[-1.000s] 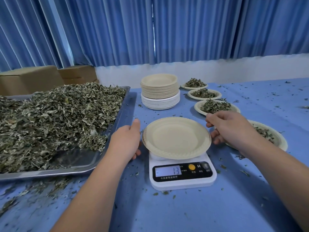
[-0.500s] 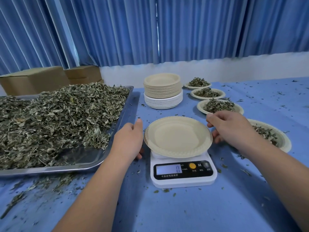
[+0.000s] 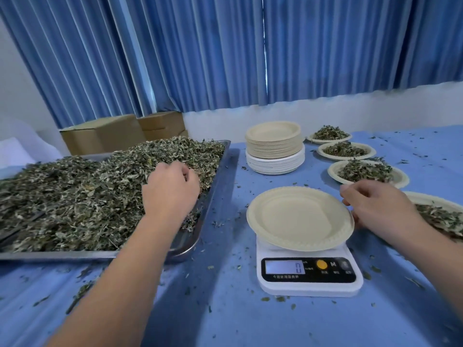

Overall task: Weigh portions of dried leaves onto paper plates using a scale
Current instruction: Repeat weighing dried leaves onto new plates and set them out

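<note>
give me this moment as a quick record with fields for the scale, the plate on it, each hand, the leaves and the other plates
scale: white, digital, display reads 0
paper plate: on the scale, empty
left hand: over the tray, fingers curled into the dried leaves
right hand: at the paper plate's right rim, grip unclear
filled plates: four with leaves, in a row to the right
plate stack: empty plates, behind the scale
</note>
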### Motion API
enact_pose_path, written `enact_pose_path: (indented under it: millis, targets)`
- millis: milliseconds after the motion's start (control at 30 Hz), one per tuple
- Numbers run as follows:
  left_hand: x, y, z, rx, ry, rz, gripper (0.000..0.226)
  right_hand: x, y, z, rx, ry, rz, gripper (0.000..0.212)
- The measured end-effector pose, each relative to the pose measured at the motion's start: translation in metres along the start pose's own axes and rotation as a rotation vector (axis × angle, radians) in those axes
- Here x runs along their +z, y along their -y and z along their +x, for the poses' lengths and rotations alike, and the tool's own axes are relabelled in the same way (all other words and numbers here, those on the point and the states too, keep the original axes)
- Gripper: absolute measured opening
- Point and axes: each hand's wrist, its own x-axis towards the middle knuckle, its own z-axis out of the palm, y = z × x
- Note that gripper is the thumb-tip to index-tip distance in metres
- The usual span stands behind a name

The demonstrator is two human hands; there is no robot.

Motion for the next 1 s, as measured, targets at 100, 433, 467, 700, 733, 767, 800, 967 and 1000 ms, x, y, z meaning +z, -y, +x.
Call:
enact_pose_path:
  millis: [100,433,467,700,733,767,800,967,1000]
  targets:
    - [0.015,0.028,0.03,0.181,0.267,0.044,0.04,0.003,0.001,0.002,-0.012,-0.025,-0.029,0.032]
    - [0.041,0.055,0.062,0.133,0.751,0.297,0.09,0.001,0.006,0.002,-0.066,-0.051,0.009,0.034]
    - [0.039,0.051,0.063,0.126,0.753,0.306,0.09,0.0,0.007,0.001,-0.067,-0.049,0.014,0.034]
    - [0.023,0.035,0.051,0.255,0.644,0.286,0.083,0.002,0.006,0.003,-0.068,-0.047,0.002,0.033]
    - [0.022,0.035,0.041,0.247,0.7,0.263,0.088,0.002,0.005,0.003,-0.07,-0.046,0.0,0.033]
    - [0.02,0.036,0.032,0.224,0.744,0.247,0.092,0.002,0.005,0.003,-0.072,-0.047,0.001,0.033]
    - [0.018,0.037,0.026,0.203,0.76,0.234,0.096,0.002,0.005,0.003,-0.073,-0.048,0.005,0.033]
    - [0.001,0.039,0.008,0.217,0.651,0.107,0.101,0.0,0.006,0.0,-0.076,-0.056,0.016,0.033]
    - [-0.001,0.039,0.004,0.206,0.688,0.114,0.098,-0.001,0.006,-0.001,-0.07,-0.057,0.024,0.032]
